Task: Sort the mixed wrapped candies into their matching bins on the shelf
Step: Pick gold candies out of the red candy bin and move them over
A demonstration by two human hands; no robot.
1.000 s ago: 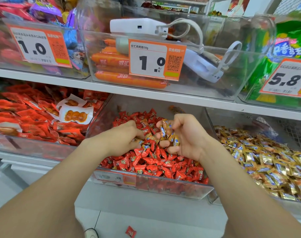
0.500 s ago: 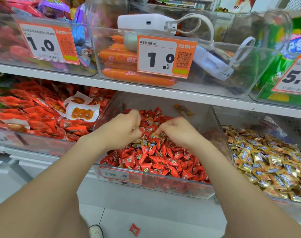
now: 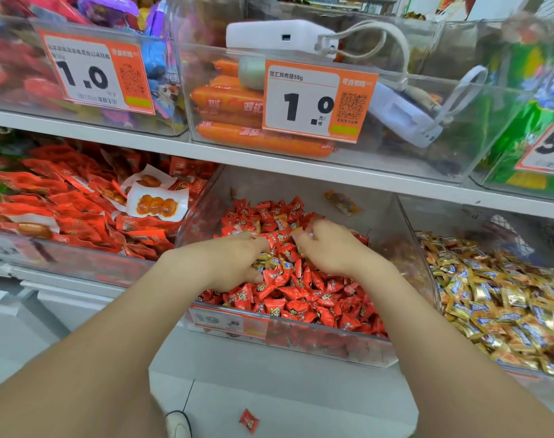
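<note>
Mid-frame, the left hand (image 3: 237, 262) curls round gold candies (image 3: 271, 260) atop red candies (image 3: 301, 295). The right hand (image 3: 331, 248) beside it pinches one gold candy (image 3: 296, 231).

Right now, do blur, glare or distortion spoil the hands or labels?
Head view: even light and soft shadows. The fingertips of the left hand and right hand are motion-smeared. In the same view, the upper clear bin shows pale reflections, the shelf edge bows slightly from the wide lens, and the middle 1.0 price tag reads sharp.

White shelf (image 3: 269, 161), pale tiled floor (image 3: 317, 412)
</note>
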